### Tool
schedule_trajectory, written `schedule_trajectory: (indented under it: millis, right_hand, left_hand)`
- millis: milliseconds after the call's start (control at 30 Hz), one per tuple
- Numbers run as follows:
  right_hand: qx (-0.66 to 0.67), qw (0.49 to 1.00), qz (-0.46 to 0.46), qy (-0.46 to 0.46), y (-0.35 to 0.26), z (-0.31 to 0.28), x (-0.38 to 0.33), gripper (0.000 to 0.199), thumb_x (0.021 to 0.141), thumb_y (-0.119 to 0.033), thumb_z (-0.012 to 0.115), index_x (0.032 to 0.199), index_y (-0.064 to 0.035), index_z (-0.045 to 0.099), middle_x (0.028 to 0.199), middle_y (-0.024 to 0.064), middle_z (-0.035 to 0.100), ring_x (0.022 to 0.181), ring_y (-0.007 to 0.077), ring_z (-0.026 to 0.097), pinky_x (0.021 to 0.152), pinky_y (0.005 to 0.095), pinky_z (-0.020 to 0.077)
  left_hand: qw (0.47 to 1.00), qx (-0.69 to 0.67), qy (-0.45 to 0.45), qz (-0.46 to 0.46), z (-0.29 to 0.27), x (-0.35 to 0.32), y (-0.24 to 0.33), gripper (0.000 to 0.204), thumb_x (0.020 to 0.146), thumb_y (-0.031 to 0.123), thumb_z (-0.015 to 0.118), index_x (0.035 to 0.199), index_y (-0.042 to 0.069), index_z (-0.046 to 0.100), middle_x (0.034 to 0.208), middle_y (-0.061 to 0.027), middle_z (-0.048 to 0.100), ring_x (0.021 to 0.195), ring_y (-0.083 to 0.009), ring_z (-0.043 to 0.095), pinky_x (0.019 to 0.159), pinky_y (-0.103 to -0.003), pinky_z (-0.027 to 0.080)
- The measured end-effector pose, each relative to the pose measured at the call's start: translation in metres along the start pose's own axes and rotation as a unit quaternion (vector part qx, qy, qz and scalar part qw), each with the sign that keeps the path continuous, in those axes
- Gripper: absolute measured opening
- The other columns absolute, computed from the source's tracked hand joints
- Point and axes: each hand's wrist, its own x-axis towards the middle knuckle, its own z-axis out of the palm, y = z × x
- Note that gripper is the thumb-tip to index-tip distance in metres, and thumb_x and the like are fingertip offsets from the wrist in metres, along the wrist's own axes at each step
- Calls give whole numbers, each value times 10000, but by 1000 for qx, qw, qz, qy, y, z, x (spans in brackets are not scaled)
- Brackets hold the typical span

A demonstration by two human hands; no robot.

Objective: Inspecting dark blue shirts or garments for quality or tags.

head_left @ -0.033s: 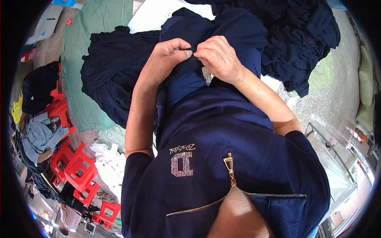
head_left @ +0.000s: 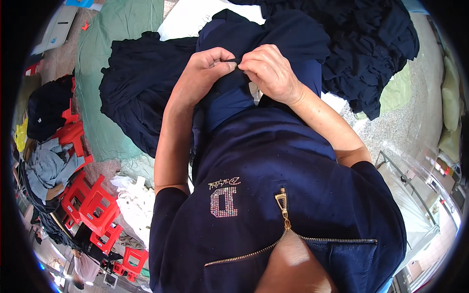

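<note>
A dark navy cloth [head_left: 288, 36] lies across my lap, its folds gathered in front of me. My left hand [head_left: 207, 71] is closed, pinching an edge of this cloth between thumb and forefinger. Right beside it, my right hand [head_left: 271, 73] is closed too, its fingertips pressed together at the same edge. Whatever those fingertips pinch is too small to make out. The two hands almost touch at the thumbs. Another spread of dark cloth [head_left: 141, 83] lies left of my left forearm.
A large heap of dark cloth [head_left: 361, 53] lies at the far right. Green sheeting [head_left: 102, 97] covers the floor at left, with a white sheet [head_left: 188, 22] at the far side. Several red stools [head_left: 97, 207], grey clothing [head_left: 49, 166] and white cloth [head_left: 134, 200] are at left. A metal-framed rack [head_left: 415, 210] stands at right.
</note>
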Motion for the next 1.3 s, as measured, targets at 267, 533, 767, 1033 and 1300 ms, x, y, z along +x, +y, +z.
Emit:
schedule_trajectory:
  millis: [267,533,767,1033,1300]
  right_hand:
    - [-11,998,35,-44,-5,-11,-2,221,748,-8,779,923,-64,657,946,57,654,818,221,630,777,352,480]
    - [-78,996,19,-29,-19,-12,2,138,765,-82,763,868,-97,672,901,6,669,819,153,633,792,333,430]
    - [-53,996,34,-67,-14,-9,10,129,765,-66,744,814,-81,626,879,10,626,833,171,618,755,328,429]
    - [184,943,238,-145,0,-18,18,253,778,23,678,994,-39,562,964,134,600,792,344,637,673,411,521]
    - [171,932,281,-151,-7,-8,7,168,741,-3,661,879,-18,565,768,120,563,626,282,600,561,375,477]
  left_hand:
    - [999,-27,-6,-39,0,-8,4,105,938,97,651,1005,21,679,826,92,569,771,3,481,709,-168,388]
    - [999,39,26,-11,10,-17,8,108,936,86,670,1001,0,683,787,86,551,707,-3,449,623,-182,365]
    - [990,127,38,50,5,-16,4,151,863,44,751,985,-10,680,793,29,587,709,-47,492,630,-227,423]
    - [933,295,61,198,12,-12,18,165,815,16,736,958,-16,660,898,-128,636,823,-273,656,743,-337,531]
    - [950,271,74,135,23,-17,-3,140,867,-3,689,989,-16,622,945,-146,614,849,-305,641,754,-371,518]
